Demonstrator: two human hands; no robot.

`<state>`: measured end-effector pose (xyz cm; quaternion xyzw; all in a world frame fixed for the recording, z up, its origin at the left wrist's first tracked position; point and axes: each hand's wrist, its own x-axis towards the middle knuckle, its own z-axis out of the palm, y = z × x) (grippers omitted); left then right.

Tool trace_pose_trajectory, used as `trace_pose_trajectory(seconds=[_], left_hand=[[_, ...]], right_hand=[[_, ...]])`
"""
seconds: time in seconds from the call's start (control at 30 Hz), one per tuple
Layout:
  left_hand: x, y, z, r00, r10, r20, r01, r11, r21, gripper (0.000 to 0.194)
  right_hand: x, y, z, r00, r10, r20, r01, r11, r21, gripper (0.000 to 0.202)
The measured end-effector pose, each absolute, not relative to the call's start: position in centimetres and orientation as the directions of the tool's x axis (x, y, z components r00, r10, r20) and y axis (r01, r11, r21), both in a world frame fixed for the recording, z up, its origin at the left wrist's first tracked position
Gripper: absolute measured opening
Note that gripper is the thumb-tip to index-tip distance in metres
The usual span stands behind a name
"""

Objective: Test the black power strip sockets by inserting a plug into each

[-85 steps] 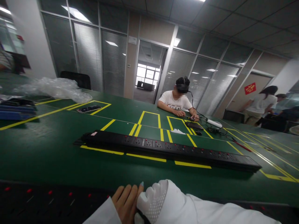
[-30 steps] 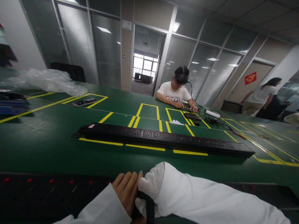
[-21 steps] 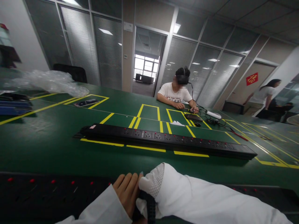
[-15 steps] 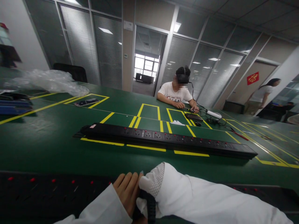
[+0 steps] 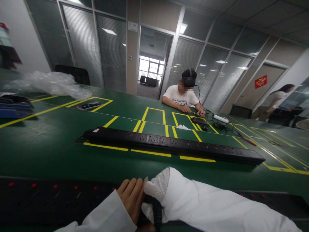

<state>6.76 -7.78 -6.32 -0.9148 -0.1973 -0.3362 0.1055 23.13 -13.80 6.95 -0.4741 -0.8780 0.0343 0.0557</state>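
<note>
A long black power strip (image 5: 58,199) with red switches lies along the near edge of the table. My left hand (image 5: 132,196), bare below a white sleeve, is closed over its middle, the fingers side by side across its far side. Right against it is my right hand (image 5: 158,188) in a white dotted glove, closed around a black plug (image 5: 157,209) whose ribbed cable end runs down toward me. The plug's front and the sockets under both hands are hidden.
A second black power strip (image 5: 169,140) lies across the green table (image 5: 106,169). Yellow tape outlines, clear plastic wrap (image 5: 53,84), a phone (image 5: 89,105) and a blue case (image 5: 15,108) are farther off. Opposite sits a person (image 5: 182,96) in a headset, beside cables (image 5: 220,125).
Both hands stay almost in place, with the plug shifted very slightly. In the background at right, a person has moved a little to the right.
</note>
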Motion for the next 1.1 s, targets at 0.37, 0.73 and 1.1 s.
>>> trace_pose_trajectory(seconds=[0.37, 0.73, 1.1], left_hand=[[6.55, -7.78, -6.02, 0.704, 0.297, 0.645, 0.43, -0.901, -0.054, 0.07], [6.47, -7.82, -5.74, 0.707, 0.274, 0.652, 0.425, -0.901, -0.083, 0.076], [6.58, -7.76, -5.57, 0.704, 0.246, 0.666, 0.415, -0.904, -0.104, 0.072]], right_hand=[[22.79, -13.78, 6.98, -0.54, 0.839, 0.06, 0.834, 0.543, -0.096, 0.026], [22.89, -13.37, 6.85, -0.56, 0.826, 0.055, 0.827, 0.555, 0.093, 0.023], [22.92, -13.68, 6.44, -0.554, 0.828, 0.083, 0.832, 0.554, 0.023, 0.028]])
